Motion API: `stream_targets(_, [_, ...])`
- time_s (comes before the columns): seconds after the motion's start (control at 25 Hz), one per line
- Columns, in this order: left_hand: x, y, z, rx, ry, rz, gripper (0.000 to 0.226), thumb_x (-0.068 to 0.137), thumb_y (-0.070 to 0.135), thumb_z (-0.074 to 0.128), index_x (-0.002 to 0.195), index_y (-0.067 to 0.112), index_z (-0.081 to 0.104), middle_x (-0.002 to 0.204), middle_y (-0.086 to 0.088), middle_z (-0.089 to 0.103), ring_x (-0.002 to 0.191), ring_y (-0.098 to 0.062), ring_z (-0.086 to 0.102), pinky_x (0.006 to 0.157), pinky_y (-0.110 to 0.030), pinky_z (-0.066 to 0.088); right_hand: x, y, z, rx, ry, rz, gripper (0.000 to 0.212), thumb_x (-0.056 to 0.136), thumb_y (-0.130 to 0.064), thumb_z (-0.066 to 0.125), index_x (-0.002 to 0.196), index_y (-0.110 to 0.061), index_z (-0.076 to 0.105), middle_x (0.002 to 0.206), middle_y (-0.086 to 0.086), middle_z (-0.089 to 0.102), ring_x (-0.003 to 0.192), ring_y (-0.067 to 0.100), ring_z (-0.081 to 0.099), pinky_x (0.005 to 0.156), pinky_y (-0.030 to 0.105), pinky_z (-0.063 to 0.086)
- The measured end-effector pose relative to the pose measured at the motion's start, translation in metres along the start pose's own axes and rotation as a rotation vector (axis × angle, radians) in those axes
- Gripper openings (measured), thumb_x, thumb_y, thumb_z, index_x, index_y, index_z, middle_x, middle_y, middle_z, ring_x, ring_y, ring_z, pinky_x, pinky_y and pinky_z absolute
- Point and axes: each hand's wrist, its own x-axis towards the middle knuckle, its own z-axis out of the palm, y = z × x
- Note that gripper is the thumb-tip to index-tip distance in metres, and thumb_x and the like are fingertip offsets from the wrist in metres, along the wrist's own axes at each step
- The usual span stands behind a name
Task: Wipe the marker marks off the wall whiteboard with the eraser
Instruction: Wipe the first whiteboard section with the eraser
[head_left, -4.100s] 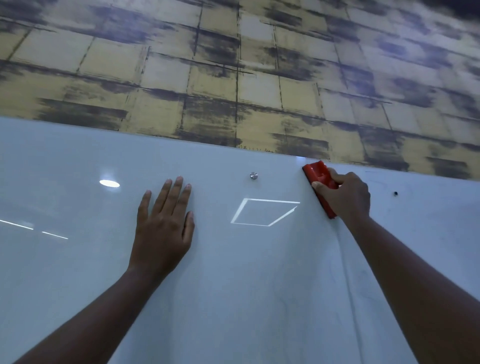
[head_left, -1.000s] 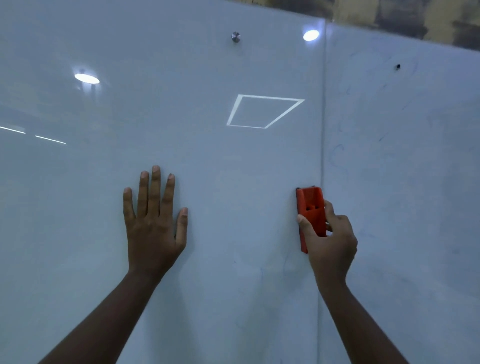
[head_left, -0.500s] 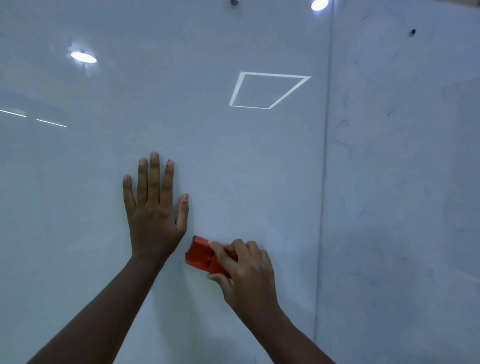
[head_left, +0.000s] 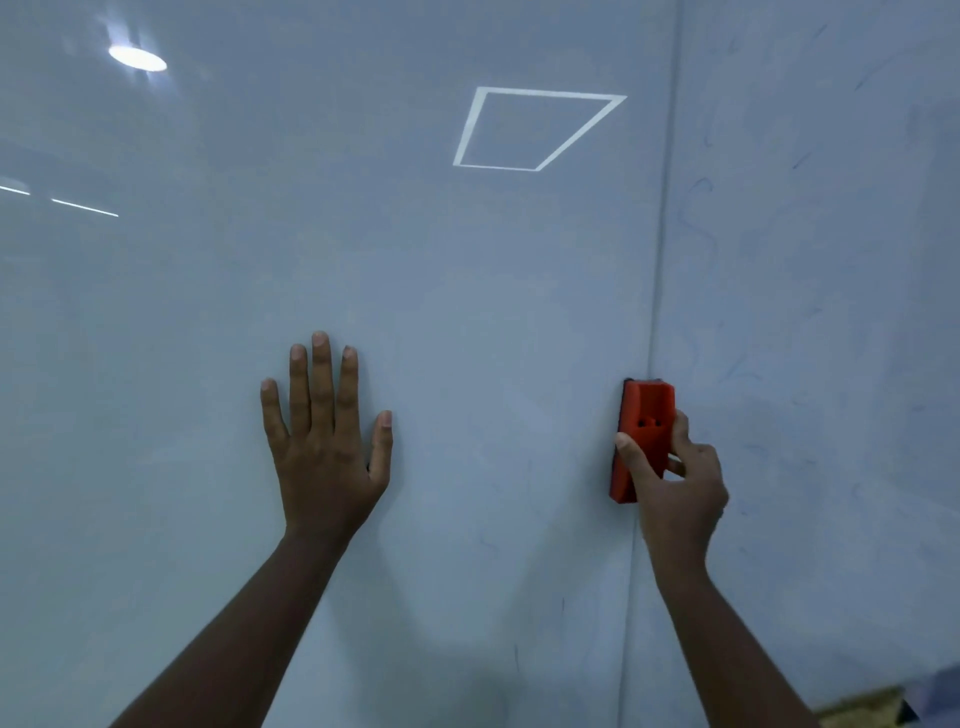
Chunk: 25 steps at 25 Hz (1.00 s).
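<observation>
The right hand (head_left: 675, 483) pinches one red plastic eraser (head_left: 641, 439), thumb on its left edge, fingers curled behind; its lower end is hidden by the hand. The block stands upright against the glossy whiteboard (head_left: 467, 312), on the vertical seam (head_left: 657, 260). The left hand (head_left: 324, 447) lies flat, five fingers spread. Faint blue marks (head_left: 698, 208) right of the seam are barely legible
</observation>
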Motion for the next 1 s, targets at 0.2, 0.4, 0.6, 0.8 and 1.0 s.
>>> stream_targets(0.2, [-0.026, 0.005, 0.003, -0.005, -0.022, -0.007, 0.072, 0.11, 0.042, 0.042, 0.169, 0.008, 0.018, 0.177, -0.019, 0.011, 0.165, -0.036, 0.009, 0.132, -0.061, 0.007, -0.049, -0.006, 0.02, -0.033, -0.021, -0.031, 0.067, 0.079, -0.032, 0.088, 0.139, -0.016, 0.064, 0.094, 0.004, 0.054, 0.085, 0.027, 0.063, 0.075, 0.035, 0.051])
stream_targets(0.4, [-0.033, 0.007, 0.005, 0.005, -0.026, -0.004, 0.073, 0.11, 0.042, 0.043, 0.169, 0.008, 0.018, 0.177, -0.019, 0.011, 0.165, -0.035, 0.008, 0.132, -0.061, 0.006, -0.118, -0.02, 0.053, -0.184, -0.22, -0.344, 0.069, 0.078, -0.043, 0.086, 0.14, -0.025, 0.061, 0.098, -0.006, 0.051, 0.088, 0.017, 0.053, 0.072, 0.031, 0.051])
stream_targets(0.6, [-0.041, 0.006, 0.006, 0.005, -0.039, 0.002, 0.074, 0.11, 0.043, 0.043, 0.17, 0.008, 0.017, 0.177, -0.018, 0.01, 0.165, -0.035, 0.007, 0.132, -0.059, 0.005, -0.151, 0.003, 0.05, -0.309, -0.307, -0.598, 0.069, 0.077, -0.048, 0.085, 0.137, -0.025, 0.062, 0.101, -0.003, 0.059, 0.087, 0.017, 0.055, 0.067, 0.036, 0.056])
stream_targets(0.8, [-0.07, 0.003, 0.008, -0.002, -0.056, 0.027, 0.073, 0.109, 0.043, 0.045, 0.169, 0.008, 0.02, 0.178, -0.016, 0.009, 0.165, -0.034, 0.009, 0.132, -0.059, 0.007, -0.108, 0.006, 0.032, -0.326, -0.276, -0.491, 0.071, 0.074, -0.048, 0.086, 0.139, -0.032, 0.062, 0.101, -0.005, 0.055, 0.087, 0.02, 0.058, 0.067, 0.033, 0.054])
stream_targets(1.0, [-0.103, 0.003, 0.012, -0.006, -0.067, 0.03, 0.073, 0.109, 0.043, 0.045, 0.169, 0.009, 0.021, 0.178, -0.014, 0.007, 0.165, -0.033, 0.009, 0.132, -0.059, 0.005, -0.052, 0.019, 0.005, -0.039, -0.101, -0.04, 0.072, 0.079, -0.038, 0.087, 0.144, -0.021, 0.06, 0.1, 0.006, 0.055, 0.09, 0.022, 0.063, 0.078, 0.041, 0.06])
